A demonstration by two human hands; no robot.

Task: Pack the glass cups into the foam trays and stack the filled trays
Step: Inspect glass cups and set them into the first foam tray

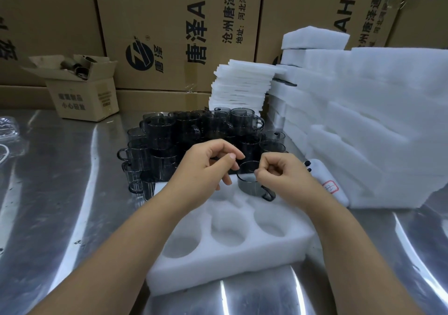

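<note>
Seating a smoky glass cup [249, 183] in the far right pocket of the foam tray [218, 266], which lies near and centre on the steel table [60, 193]. Pinching the right side of the rim between thumb and forefinger of the right hand [283, 174]; holding the left hand [206, 169] with fingers curled just beside the far left of the rim, though cannot tell whether touching the glass or gripping anything. Best done by pressing straight down with the rim kept level, turning the handle so that it settles into the foam rather than riding on top, and letting go only once the base feels bedded. Worth avoiding any sideways twist, probably enough to tear soft foam or chip thin glass. Dark grey and translucent, straight-walled and thin at the rim, with a small loop handle pointing near and right; standing upright with the upper wall above the foam. Other pockets in view not yet filled. More of the same cups [169, 133] crowded just beyond the tray, stacked foam [363, 120] at the right.
</note>
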